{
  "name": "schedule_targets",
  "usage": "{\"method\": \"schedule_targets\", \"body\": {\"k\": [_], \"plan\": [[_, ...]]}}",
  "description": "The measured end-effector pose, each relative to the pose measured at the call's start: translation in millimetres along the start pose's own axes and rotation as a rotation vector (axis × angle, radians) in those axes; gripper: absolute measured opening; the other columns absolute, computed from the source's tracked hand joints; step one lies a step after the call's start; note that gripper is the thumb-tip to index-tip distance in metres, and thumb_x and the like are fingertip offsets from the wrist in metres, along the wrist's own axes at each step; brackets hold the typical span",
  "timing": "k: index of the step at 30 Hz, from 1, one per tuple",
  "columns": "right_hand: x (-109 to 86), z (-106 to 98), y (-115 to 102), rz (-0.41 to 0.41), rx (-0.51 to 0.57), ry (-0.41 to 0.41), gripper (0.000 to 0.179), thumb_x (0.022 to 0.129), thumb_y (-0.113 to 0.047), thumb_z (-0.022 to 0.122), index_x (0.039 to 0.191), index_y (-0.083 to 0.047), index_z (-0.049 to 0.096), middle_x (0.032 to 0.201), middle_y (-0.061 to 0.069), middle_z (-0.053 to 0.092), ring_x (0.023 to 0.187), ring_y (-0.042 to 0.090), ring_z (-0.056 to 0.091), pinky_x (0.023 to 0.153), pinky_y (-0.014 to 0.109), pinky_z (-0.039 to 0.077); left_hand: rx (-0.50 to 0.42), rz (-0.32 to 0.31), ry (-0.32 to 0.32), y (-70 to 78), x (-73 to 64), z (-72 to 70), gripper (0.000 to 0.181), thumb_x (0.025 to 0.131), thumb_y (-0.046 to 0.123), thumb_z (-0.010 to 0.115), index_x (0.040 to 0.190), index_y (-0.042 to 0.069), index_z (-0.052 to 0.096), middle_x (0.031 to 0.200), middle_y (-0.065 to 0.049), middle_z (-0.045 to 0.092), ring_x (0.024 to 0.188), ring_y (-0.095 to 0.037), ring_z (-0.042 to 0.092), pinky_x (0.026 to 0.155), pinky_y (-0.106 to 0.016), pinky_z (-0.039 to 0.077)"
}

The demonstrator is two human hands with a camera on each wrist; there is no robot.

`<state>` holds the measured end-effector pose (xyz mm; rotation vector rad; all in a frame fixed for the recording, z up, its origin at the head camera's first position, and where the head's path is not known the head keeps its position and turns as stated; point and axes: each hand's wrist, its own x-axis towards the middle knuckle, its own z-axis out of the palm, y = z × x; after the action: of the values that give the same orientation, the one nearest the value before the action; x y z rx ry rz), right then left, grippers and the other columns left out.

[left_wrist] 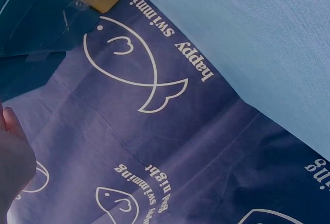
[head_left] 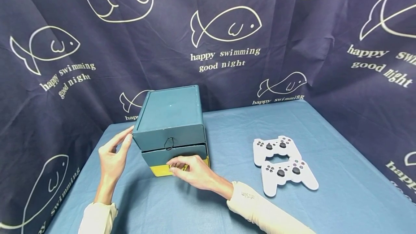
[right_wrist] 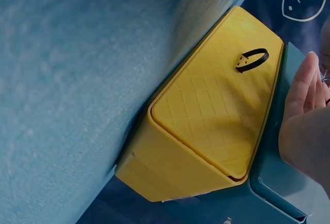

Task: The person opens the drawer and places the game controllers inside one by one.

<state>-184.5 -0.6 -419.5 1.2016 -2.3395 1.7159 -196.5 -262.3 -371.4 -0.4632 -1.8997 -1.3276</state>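
Observation:
A small drawer cabinet point(head_left: 170, 107) has teal upper tiers and a yellow bottom drawer point(right_wrist: 206, 100) with a black loop handle point(right_wrist: 255, 59). My left hand point(head_left: 112, 158) touches the cabinet's left front corner near the top, fingers and thumb extended. At the front, my right hand point(head_left: 195, 172) pinches the thin loop handle point(right_wrist: 326, 80) of the middle teal drawer point(head_left: 175, 154) between thumb and fingers. A dark gap shows along that drawer's upper edge. Above it, the top drawer point(head_left: 146, 138) has its own loop handle point(head_left: 169, 143) hanging loose.
Two white game controllers, a rear one point(head_left: 294, 152) and a front one point(head_left: 289, 180), lie overlapping right of the cabinet. Blue cloth point(head_left: 227, 136) covers the table. Dark curtains point(head_left: 227, 82) with white fish prints rise behind and at both sides.

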Motion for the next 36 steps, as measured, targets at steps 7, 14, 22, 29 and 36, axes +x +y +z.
{"method": "schedule_targets", "body": {"k": [7, 14, 22, 29, 36], "plan": [[-2.1, 2, -1, -0.002, 0.015, 0.0, 0.022, 0.099, -0.009, 0.067, 0.119, -0.003, 0.075, 0.094, 0.005, 0.076, 0.083, -0.001, 0.066, 0.069, 0.024, 0.057, 0.018, -0.048, -0.003, 0.8, -0.5, -1.0, 0.028, 0.099, -0.002, 0.065, 0.126, -0.002, 0.073, 0.116, 0.007, 0.075, 0.107, -0.005, 0.069, 0.095, -0.019, 0.048], [-6.3, 5, -4, -0.025, 0.035, -0.006, 0.023, 0.098, -0.006, 0.068, 0.12, -0.004, 0.075, 0.097, 0.006, 0.077, 0.085, -0.003, 0.067, 0.069, 0.023, 0.057, 0.019, -0.032, -0.004, 1.1, 0.1, -0.5, 0.029, 0.098, -0.003, 0.066, 0.126, -0.002, 0.073, 0.116, 0.005, 0.076, 0.106, -0.004, 0.07, 0.095, -0.02, 0.048], [-11.5, 7, -7, -0.041, 0.086, -0.029, 0.024, 0.098, -0.004, 0.066, 0.122, -0.001, 0.074, 0.103, 0.009, 0.078, 0.091, -0.002, 0.068, 0.071, 0.031, 0.06, 0.015, -0.02, -0.002, -0.9, -0.4, -1.4, 0.028, 0.098, -0.003, 0.066, 0.125, -0.003, 0.073, 0.116, 0.004, 0.076, 0.105, -0.005, 0.07, 0.094, -0.019, 0.048], [-19.0, 10, -9, -0.071, 0.103, -0.036, 0.024, 0.1, -0.004, 0.065, 0.122, -0.001, 0.073, 0.104, 0.008, 0.078, 0.091, 0.001, 0.07, 0.069, 0.027, 0.06, -0.032, -0.014, 0.003, -2.5, 0.4, -1.1, 0.026, 0.098, -0.005, 0.065, 0.122, -0.005, 0.073, 0.113, 0.005, 0.076, 0.103, -0.007, 0.071, 0.091, -0.02, 0.049], [-26.7, 13, -15, -0.107, 0.086, -0.051, 0.024, 0.1, -0.005, 0.063, 0.122, -0.002, 0.073, 0.104, 0.007, 0.078, 0.094, 0.006, 0.072, 0.069, 0.026, 0.06, -0.012, -0.008, 0.008, 0.4, -0.2, 0.3, 0.027, 0.097, -0.006, 0.066, 0.123, -0.006, 0.073, 0.115, 0.001, 0.076, 0.106, -0.005, 0.07, 0.092, -0.018, 0.048]]}}
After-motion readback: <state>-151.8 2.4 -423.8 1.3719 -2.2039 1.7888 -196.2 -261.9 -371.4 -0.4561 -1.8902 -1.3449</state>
